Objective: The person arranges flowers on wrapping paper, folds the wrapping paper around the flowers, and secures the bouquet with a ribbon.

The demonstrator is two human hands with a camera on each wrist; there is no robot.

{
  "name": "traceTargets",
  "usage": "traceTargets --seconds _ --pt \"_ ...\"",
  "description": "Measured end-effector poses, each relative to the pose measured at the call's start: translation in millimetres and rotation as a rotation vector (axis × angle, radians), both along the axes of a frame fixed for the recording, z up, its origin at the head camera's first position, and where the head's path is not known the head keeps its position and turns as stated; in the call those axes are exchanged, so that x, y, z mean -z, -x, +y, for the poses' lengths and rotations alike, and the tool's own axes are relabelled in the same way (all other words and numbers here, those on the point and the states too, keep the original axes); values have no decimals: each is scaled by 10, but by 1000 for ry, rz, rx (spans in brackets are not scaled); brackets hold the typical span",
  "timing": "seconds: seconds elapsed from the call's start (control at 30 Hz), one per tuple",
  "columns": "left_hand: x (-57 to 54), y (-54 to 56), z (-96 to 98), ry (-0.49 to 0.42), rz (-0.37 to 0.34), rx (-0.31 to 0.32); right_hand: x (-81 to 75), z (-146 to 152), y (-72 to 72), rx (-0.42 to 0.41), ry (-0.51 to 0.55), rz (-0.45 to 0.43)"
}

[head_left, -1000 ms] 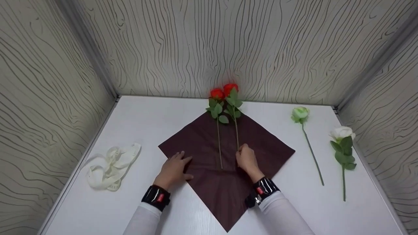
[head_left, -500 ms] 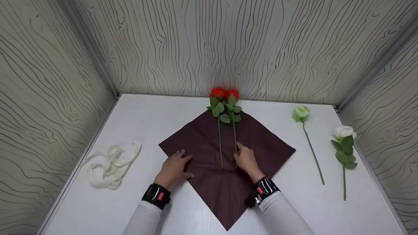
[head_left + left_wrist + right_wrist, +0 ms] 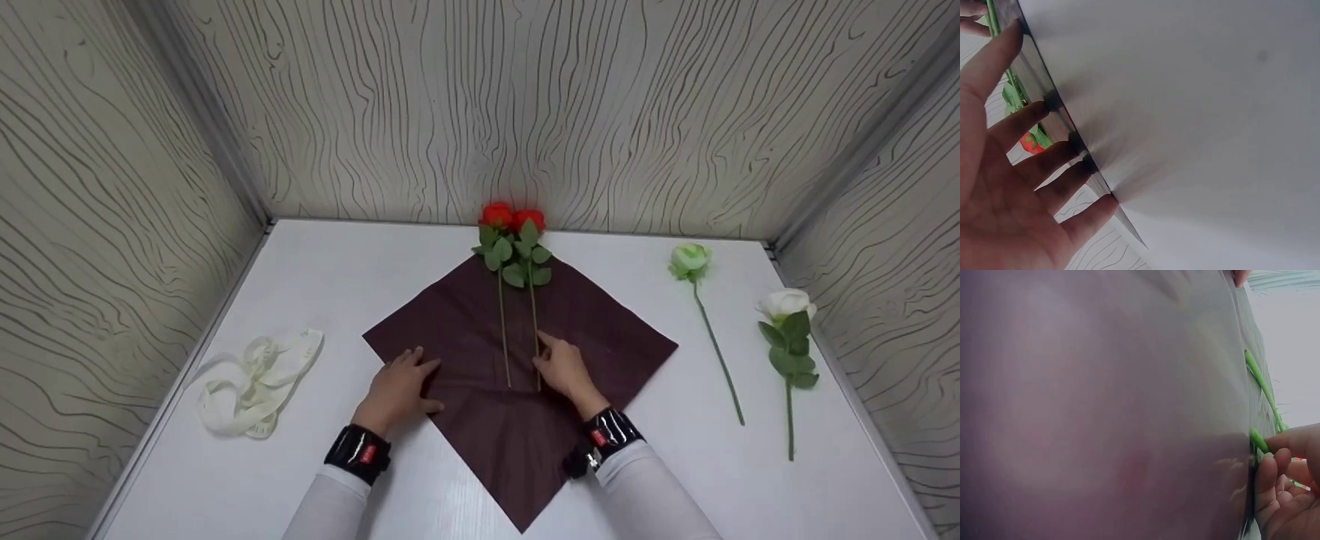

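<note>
Two red roses lie side by side on a dark maroon sheet of wrapping paper [image 3: 465, 322], their blooms past its far corner. My right hand [image 3: 564, 369] pinches the lower stem of the right rose [image 3: 529, 221]; in the right wrist view the cut end of this stem [image 3: 1258, 439] pokes out from between thumb and fingers. Left of it lies the other rose [image 3: 496, 215], its stem nearly parallel and untouched. My left hand [image 3: 397, 390] rests with spread fingers on the paper's left edge; the left wrist view shows the fingertips [image 3: 1103, 205] along that edge.
A loose heap of cream ribbon [image 3: 259, 382] lies on the white table [image 3: 360, 277] at the left. To the right are a pale green flower [image 3: 690, 261] and a white rose [image 3: 787, 306]. A wood-grain patterned wall [image 3: 480, 112] stands behind the table.
The right rose has been drawn slightly toward me and to the left, so its bloom now sits close against the other. My left hand has stayed in place.
</note>
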State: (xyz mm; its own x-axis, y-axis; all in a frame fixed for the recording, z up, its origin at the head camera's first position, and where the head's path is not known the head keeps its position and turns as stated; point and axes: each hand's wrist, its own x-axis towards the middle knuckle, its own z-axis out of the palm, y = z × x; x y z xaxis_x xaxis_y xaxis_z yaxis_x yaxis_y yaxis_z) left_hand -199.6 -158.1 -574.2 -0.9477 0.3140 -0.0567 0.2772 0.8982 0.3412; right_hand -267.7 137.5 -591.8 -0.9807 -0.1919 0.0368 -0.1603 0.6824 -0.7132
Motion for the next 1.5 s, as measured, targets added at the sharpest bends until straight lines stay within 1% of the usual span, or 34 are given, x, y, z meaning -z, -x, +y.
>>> traceTargets --seconds 0.2,0.37,0.53,0.6,0.67,0.8,0.9,1.07,1.17,1.33,1.43,1.5 --pt "-16 0 -3 1 9 1 6 11 10 15 11 -8" --pt "-19 -18 2 -15 -17 -11 -20 20 2 10 17 -55" --pt "-33 -17 11 -21 -26 -12 -49 65 5 17 66 -102" --pt "-37 -15 18 -18 -25 -12 -57 113 2 20 94 -110" --pt "-37 -16 25 -18 -26 -11 -68 191 -6 31 97 -99" --pt "-21 -21 26 -12 -27 -10 -130 449 -14 73 35 -15" --pt "-23 -24 20 -16 -31 -13 -202 724 -6 134 -17 40" --pt "-25 -18 12 -14 -35 -20 -306 1250 -18 249 -77 53" --pt "-18 -12 11 -9 -37 -20 -340 1543 -71 324 -144 22" --pt "-4 -14 11 12 -36 -14 -345 1939 -198 433 -237 -88" --pt "-3 -19 12 20 -33 -14 -340 2114 -266 456 -259 -143" --pt "-8 -21 15 17 -32 -12 -327 2210 -306 451 -272 -163"
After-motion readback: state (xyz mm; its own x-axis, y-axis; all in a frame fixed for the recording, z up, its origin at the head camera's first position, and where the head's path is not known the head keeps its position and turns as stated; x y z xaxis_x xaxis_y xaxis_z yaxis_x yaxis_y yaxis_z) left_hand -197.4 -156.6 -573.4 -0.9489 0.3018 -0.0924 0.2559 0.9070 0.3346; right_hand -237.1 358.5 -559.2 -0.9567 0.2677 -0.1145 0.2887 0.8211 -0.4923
